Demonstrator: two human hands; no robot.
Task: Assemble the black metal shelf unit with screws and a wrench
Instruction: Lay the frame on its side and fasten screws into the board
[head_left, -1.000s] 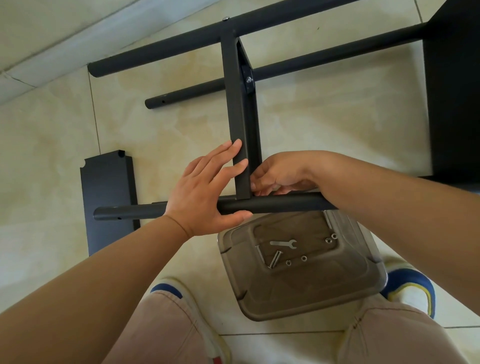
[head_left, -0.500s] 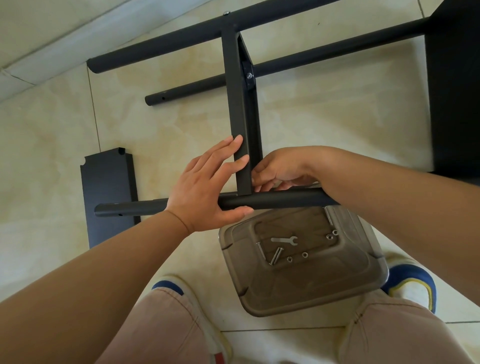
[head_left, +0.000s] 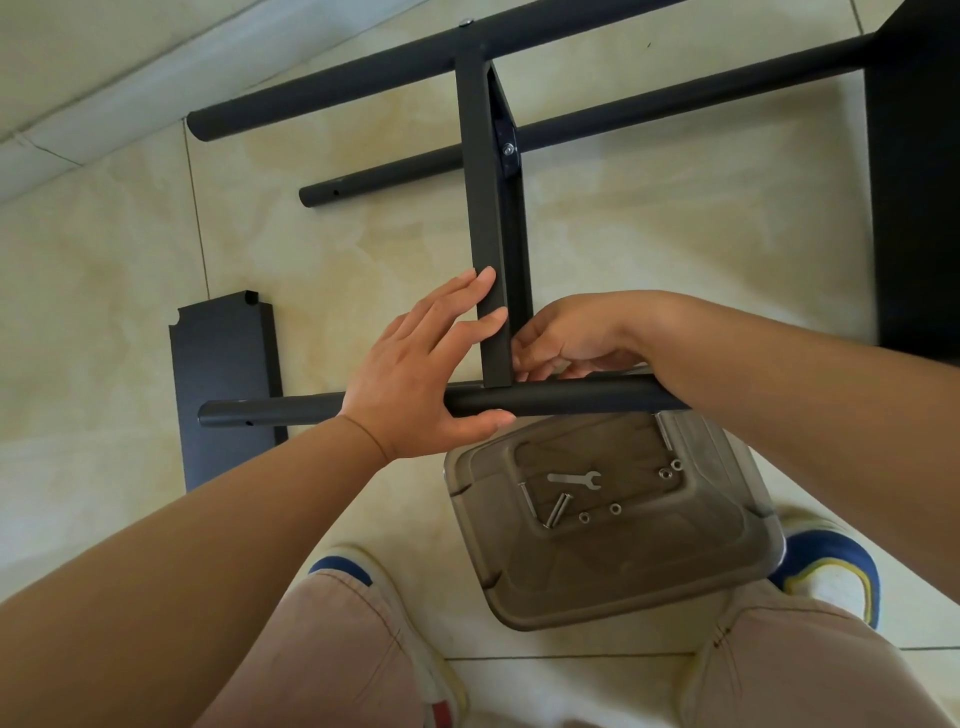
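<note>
Where the near tube (head_left: 545, 399) runs left to right and the crossbar (head_left: 491, 234) meets it from the far side, the left hand (head_left: 415, 374) presses both with straight fingers, thumb under the tube. The right hand (head_left: 566, 340), just right of the joint, curls at its inner corner; what it pinches is hidden. The wrench (head_left: 574, 480) lies in the tray (head_left: 675, 582), nearer the right hand.

The tiled floor (head_left: 675, 249) is holding a flat black panel (head_left: 223, 384), a clear tub (head_left: 613, 525) with small parts, and two shoes (head_left: 831, 566).
</note>
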